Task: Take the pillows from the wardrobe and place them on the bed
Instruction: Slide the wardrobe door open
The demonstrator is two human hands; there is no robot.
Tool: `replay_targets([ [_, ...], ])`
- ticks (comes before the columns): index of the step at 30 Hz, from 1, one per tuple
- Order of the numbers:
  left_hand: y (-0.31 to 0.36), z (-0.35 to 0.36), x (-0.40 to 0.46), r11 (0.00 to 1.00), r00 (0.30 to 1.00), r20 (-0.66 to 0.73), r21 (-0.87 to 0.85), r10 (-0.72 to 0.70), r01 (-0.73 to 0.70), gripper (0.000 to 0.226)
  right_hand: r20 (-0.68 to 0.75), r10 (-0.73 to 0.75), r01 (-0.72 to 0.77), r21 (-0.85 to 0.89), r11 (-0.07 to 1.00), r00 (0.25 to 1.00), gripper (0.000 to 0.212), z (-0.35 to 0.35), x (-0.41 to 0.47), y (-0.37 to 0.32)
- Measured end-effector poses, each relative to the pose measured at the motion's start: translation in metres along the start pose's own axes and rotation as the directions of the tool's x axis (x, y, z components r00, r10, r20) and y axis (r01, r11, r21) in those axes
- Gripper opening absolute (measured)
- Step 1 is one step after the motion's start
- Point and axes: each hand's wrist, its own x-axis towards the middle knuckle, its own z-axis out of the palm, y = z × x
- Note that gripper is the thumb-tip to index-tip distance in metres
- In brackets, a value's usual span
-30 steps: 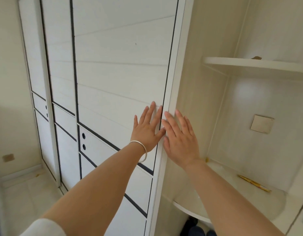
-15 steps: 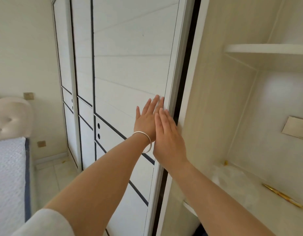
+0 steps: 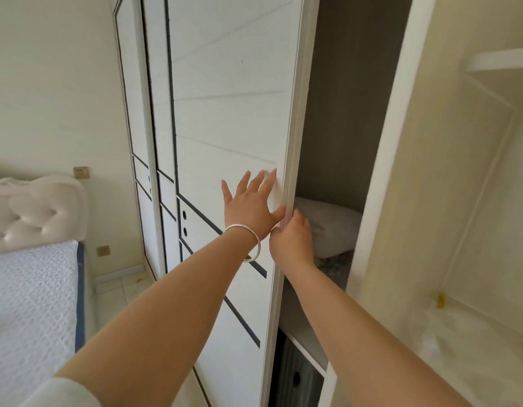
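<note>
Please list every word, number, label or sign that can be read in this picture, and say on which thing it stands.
None: no readable text shows on the wardrobe door, the pillow, the bed or the bracelet. The wall plate carries a small mark, too small to read.

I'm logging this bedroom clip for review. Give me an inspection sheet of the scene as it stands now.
Surface: bed at left, white cover, no pillow on it in view.
Job's things: one white pillow on a wardrobe shelf, behind the partly open sliding door.
Clutter: small yellow scrap on the right-hand shelf.
Grippers: left hand flat on the door face; right hand curled round the door edge.
Cables: nothing seen.
Surroundings: padded headboard, wall sockets.
</note>
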Motion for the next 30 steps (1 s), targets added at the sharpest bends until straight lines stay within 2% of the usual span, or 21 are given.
replay_targets([
  [4, -0.032, 0.019, 0.025, 0.998, 0.999, -0.028, -0.059, 0.031, -0.032, 0.072, 0.025, 0.016, -0.017, 0.008, 1.0, 1.0, 0.055, 0.037, 0.032, -0.002],
  [10, -0.087, 0.037, 0.065, 0.978, 0.998, -0.022, -0.196, 0.061, -0.064, 0.072, -0.011, 0.041, -0.041, -0.031, 0.999, 0.999, 0.037, 0.093, 0.081, -0.017],
  [17, -0.142, 0.072, 0.109, 0.899, 0.998, 0.055, -0.437, 0.017, 0.009, 0.075, -0.037, 0.04, -0.043, -0.096, 0.994, 0.999, 0.033, 0.156, 0.129, -0.035],
  [23, -0.181, 0.092, 0.142, 0.868, 0.998, 0.059, -0.496, 0.0, 0.029, 0.077, 0.003, -0.001, 0.001, -0.141, 0.99, 1.0, 0.035, 0.198, 0.171, -0.044],
  [30, -0.208, 0.116, 0.174, 0.821, 0.996, 0.042, -0.564, -0.082, 0.091, 0.078, 0.025, -0.109, 0.11, -0.044, 0.993, 0.994, 0.034, 0.244, 0.211, -0.048],
])
